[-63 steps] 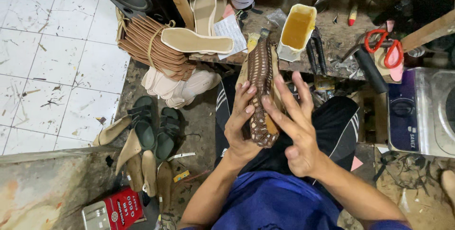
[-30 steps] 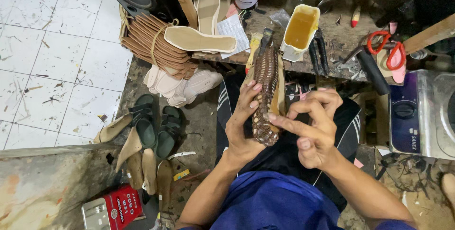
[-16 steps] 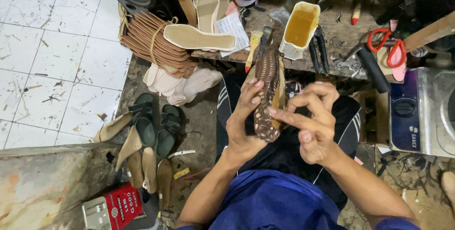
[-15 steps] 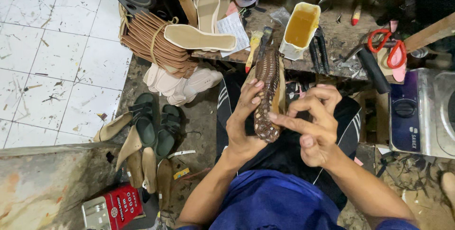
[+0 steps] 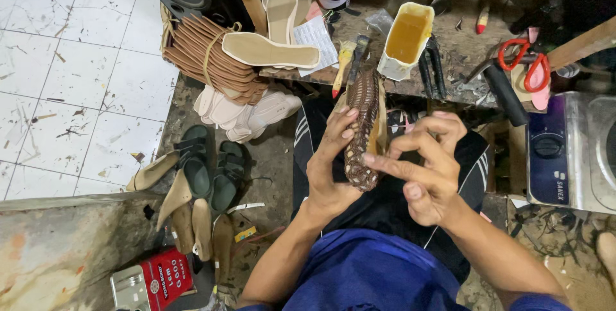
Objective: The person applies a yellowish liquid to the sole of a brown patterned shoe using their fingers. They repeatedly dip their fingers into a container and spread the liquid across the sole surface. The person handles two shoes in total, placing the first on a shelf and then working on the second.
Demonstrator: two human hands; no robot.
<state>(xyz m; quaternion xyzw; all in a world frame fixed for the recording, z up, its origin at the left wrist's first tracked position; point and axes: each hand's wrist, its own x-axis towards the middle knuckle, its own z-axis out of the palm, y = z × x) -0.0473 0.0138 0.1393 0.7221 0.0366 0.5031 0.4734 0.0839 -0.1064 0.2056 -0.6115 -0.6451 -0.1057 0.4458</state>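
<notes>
Between both hands: a snake-patterned sole [image 5: 363, 128], long and narrow, held upright over the person's lap, heel end down near the palms, toe end up toward the bench edge.
Left hand [image 5: 332, 167]: fingers wrapped round the left side of the sole, gripping it, fingertips lying on the patterned face about halfway up.
Right hand [image 5: 427, 170]: index finger stretched out flat, its tip touching the lower right edge of the sole; the other fingers are curled up above it, pinched together. Can't tell if they're holding anything tiny, so calling it loosely clenched, not grasping the sole.
Just above the fingers: a cut plastic jug of amber glue [image 5: 404, 38] on the workbench [image 5: 462, 54], with a brush [image 5: 342, 67] just left of it, pretty much over the sole's tip.
Up and left of the left fingers: a plain tan insole [image 5: 269, 51] lying on a tied bundle of brown soles [image 5: 205, 54].
Up and right of the right fingers: red-handled scissors [image 5: 523, 64] and a black-handled tool [image 5: 504, 93].
Far right of the right hand: a small purple and silver stove [image 5: 571, 151].
Well left of the left hand: green sandals [image 5: 212, 167] on the floor, loose heel pieces [image 5: 186, 215] beside them, red box [image 5: 157, 279] lower down.
</notes>
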